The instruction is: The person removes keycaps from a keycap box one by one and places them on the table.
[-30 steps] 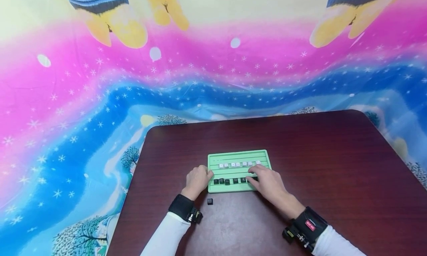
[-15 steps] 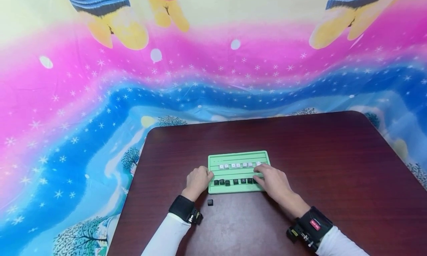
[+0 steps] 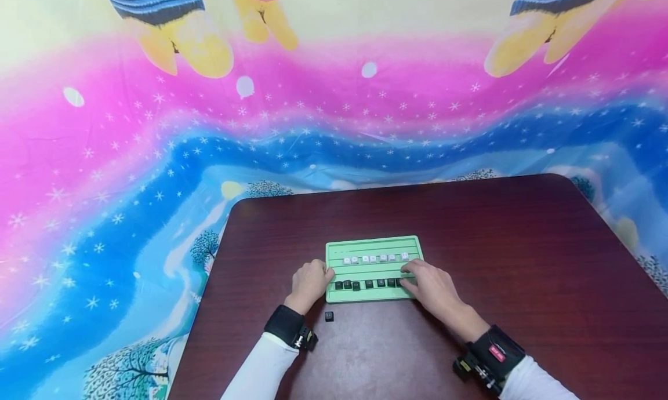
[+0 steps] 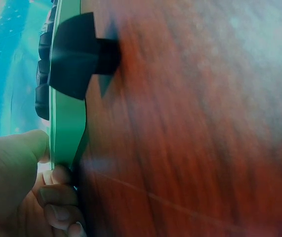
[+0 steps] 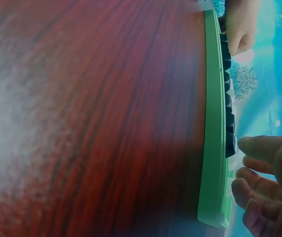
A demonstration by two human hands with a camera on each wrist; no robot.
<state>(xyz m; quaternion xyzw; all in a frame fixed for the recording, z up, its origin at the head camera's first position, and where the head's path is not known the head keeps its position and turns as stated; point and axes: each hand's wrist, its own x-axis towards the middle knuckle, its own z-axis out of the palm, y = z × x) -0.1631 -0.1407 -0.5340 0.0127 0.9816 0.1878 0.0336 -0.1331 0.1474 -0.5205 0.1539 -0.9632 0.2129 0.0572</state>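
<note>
A green ridged tray (image 3: 373, 245) lies on the dark wooden table (image 3: 496, 243). It carries a row of white keycaps (image 3: 373, 258) and, nearer to me, a row of black keycaps (image 3: 365, 284). My left hand (image 3: 309, 282) pinches the tray's left edge, thumb on top and fingers curled below, as the left wrist view shows at the left hand (image 4: 20, 190) and tray (image 4: 64, 128). My right hand (image 3: 430, 283) rests loosely curved fingers on the tray's right end, beside the last black keycap (image 5: 230, 144). Nothing shows between its fingers (image 5: 252, 187).
One loose black keycap (image 3: 329, 316) sits on the table just in front of the tray's left corner; it looms large in the left wrist view as the keycap (image 4: 76, 54). A bright printed cloth (image 3: 156, 156) hangs behind and left of the table.
My right hand has slid rightward along the tray, from over the black row to the tray's right end. The left hand and the loose keycap have stayed put.
</note>
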